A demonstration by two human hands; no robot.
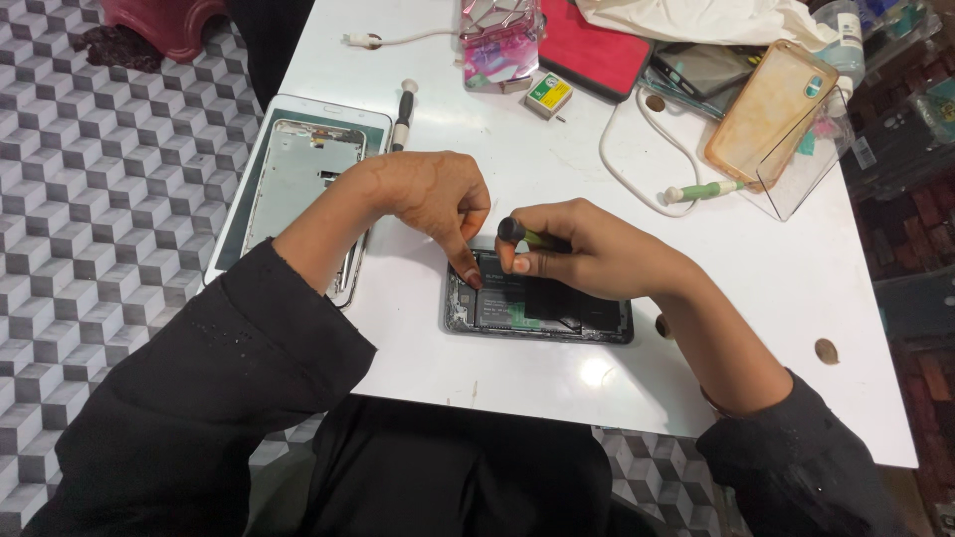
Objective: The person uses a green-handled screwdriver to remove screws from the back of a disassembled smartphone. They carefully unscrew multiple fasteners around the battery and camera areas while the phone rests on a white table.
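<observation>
The white table (pixel 756 298) carries everything. On its left edge lies one tablet (pixel 298 189), opened, with a pale grey metal frame (pixel 298 174) set inside its white border. At the far edge sit one red case (pixel 597 50), one tan phone cover (pixel 771 104) and one white cloth (pixel 696 15).

The opened phone (pixel 537 310) lies flat near the front edge of the table, between the two forearms. It is one dark slab with a grey rim, its back off, showing a black battery across most of it and a strip of green board low down. The hands hide its upper part.

The left hand (pixel 423 199) comes in over the tablet, fingers curled, with one fingertip pressed down on the phone's upper left corner; it grips nothing that shows. The right hand (pixel 587 249) is closed round one screwdriver (pixel 517 234), black-capped with a yellow-green grip, whose tip is hidden at the phone.

Two more screwdrivers lie loose: a black one (pixel 403 117) beside the tablet, a green one (pixel 701 190) by the white cable (pixel 637 149). One small yellow box (pixel 548 94) sits mid-table.
</observation>
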